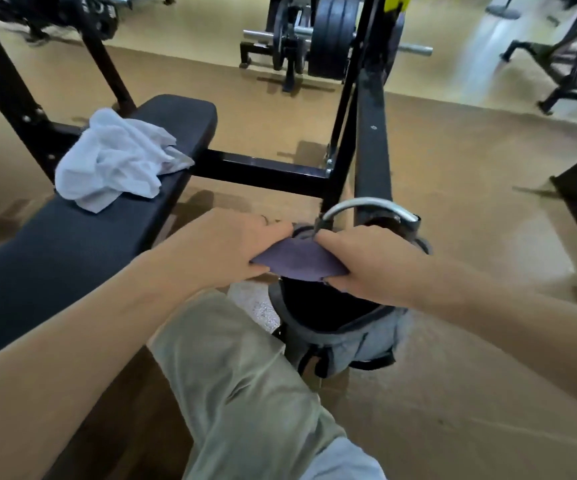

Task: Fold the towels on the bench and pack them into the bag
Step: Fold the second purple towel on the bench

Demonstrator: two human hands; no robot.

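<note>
A folded purple towel (299,263) is held between both hands just above the open mouth of a grey bag (349,337) that stands on the floor to the right of the bench. My left hand (224,247) grips the towel's left side and my right hand (363,263) grips its right side. A crumpled white towel (114,157) lies unfolded on the black padded bench (55,258), toward its far end. The bag's inside is dark and its contents are hidden.
The bench's black steel frame (259,168) and an upright bar (372,147) with a metal hook rise right behind the bag. My knee in olive trousers (242,375) is beside the bag. A weight-plate rack (314,36) stands farther back on the tan floor.
</note>
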